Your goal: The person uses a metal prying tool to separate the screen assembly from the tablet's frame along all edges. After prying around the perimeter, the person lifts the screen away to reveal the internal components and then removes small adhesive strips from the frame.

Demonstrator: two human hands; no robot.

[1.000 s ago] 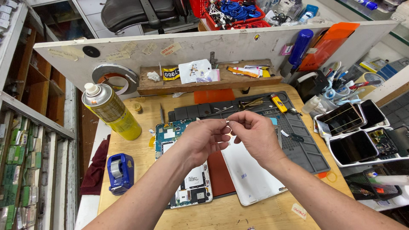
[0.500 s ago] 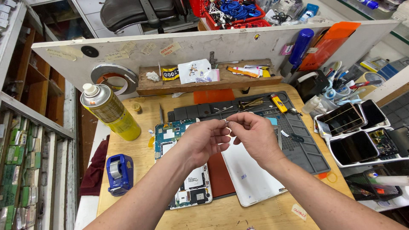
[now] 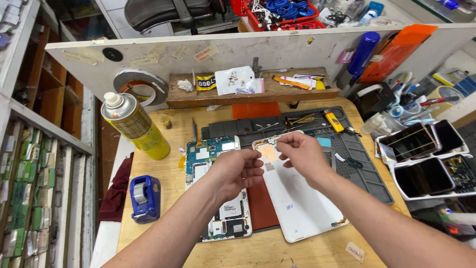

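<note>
Head view: the person's two hands hover close together above an opened tablet on the wooden bench (image 3: pixel 163 173). The left hand (image 3: pixel 238 171) is loosely curled, thumb and fingers drawn in; whether it pinches anything cannot be told, since whatever might sit between the fingertips is too small to make out. The right hand (image 3: pixel 302 154) is likewise half closed, its fingertips bent toward the left hand, and nothing visible shows in its grip either.

Beneath the left hand lies the tablet body (image 3: pixel 215 193), face down with its circuit boards and battery exposed, resting partly on a red mat (image 3: pixel 260 203). Just beside it, under the right hand, lies the white back cover (image 3: pixel 297 203), inside up, with an orange patch near its top edge. The cover is fully off and set apart from the body, so the opening appears done; the internals are bare and the cover is not yet refitted, which suggests the inside work and the closing remain.

A grey work mat (image 3: pixel 357 164) behind carries a yellow-handled tool (image 3: pixel 333 120) and tweezers. A yellow spray can (image 3: pixel 134 126) stands at the left, a blue tape dispenser (image 3: pixel 145 198) sits near the bench edge, and white trays (image 3: pixel 426 164) with other devices lie at the right.
</note>
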